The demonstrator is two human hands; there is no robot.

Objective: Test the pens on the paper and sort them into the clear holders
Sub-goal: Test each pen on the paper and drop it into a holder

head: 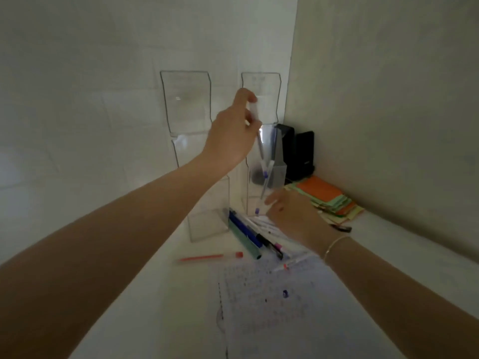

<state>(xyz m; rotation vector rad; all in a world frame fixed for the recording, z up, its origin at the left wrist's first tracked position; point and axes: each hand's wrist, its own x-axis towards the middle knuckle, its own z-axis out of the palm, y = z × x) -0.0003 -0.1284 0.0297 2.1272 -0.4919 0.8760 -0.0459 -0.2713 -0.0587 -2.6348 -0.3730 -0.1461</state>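
Note:
My left hand [233,130] is raised in front of the right clear holder [261,104] and pinches a clear pen with a purple tip [260,145] that points down. Lower down, my right hand [293,216] holds another clear pen [267,180] near its lower end, tilted up toward the same holder. The left clear holder [186,104] stands against the wall and looks empty. Several pens [248,234] lie in a loose pile on the white table, with a red pen [207,257] apart to the left. The test paper [285,307], covered in scribbles, lies nearer me.
A stack of orange and green sticky notes [329,198] sits in the right corner. Behind it stand black objects [298,151] against the wall. A small dark clip [342,228] lies by the notes. Walls close the space behind and to the right.

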